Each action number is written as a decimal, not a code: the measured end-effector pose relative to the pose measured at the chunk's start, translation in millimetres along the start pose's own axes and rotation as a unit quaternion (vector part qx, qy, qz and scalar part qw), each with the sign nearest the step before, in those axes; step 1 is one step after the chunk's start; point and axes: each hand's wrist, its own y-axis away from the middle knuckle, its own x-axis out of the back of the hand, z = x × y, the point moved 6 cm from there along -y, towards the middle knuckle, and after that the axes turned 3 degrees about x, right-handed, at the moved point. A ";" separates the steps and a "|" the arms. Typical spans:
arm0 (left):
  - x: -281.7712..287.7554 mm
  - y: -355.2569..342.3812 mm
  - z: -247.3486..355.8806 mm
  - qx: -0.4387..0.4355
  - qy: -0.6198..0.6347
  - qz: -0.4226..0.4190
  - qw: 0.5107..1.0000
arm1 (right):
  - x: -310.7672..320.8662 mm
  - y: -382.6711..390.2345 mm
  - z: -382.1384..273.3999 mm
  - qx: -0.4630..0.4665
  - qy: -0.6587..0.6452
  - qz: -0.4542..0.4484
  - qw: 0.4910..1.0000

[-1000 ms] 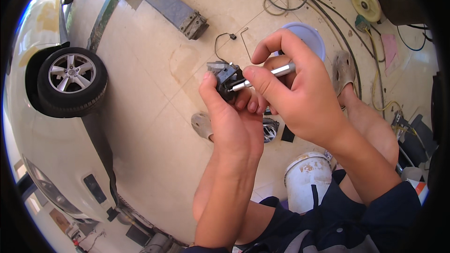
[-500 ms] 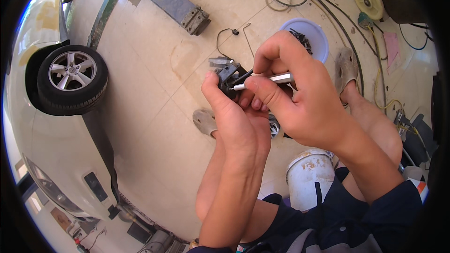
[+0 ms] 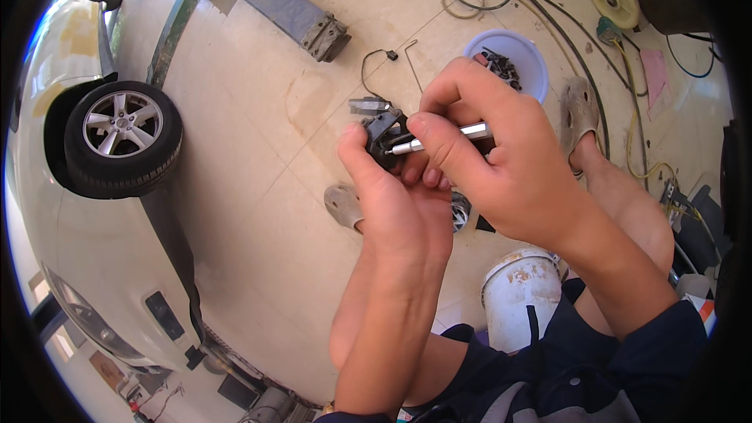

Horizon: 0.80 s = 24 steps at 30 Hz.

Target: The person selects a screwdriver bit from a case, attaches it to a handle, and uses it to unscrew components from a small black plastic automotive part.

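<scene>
My left hand (image 3: 384, 196), palm up with fingers curled, grips a small black plastic part (image 3: 381, 135) between thumb and fingers. A flat grey piece (image 3: 368, 106) shows at its far side, and a thin black cable (image 3: 364, 70) with a small plug runs away from there. My right hand (image 3: 501, 149) pinches a slim silver screwdriver (image 3: 450, 139) between thumb and fingers. Its tip meets the near side of the black part; the exact contact spot is too small to make out.
A pale bowl (image 3: 540, 70) of small dark pieces stands on the tiled floor beyond my right hand. Nearer me is a stained white bucket (image 3: 517, 298). Hoses (image 3: 548, 12) curl at far right. A car with a wheel (image 3: 121, 137) stands left; a grey metal beam (image 3: 282, 4) lies ahead.
The screwdriver and my right fingers have shifted slightly, with the tip still at the black part. My left hand keeps its grip. The whole view has moved a little.
</scene>
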 end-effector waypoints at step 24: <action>4.0 -7.0 1.0 0.001 0.008 -0.038 0.999 | 2.3 -2.8 -8.5 0.023 0.024 -0.026 0.999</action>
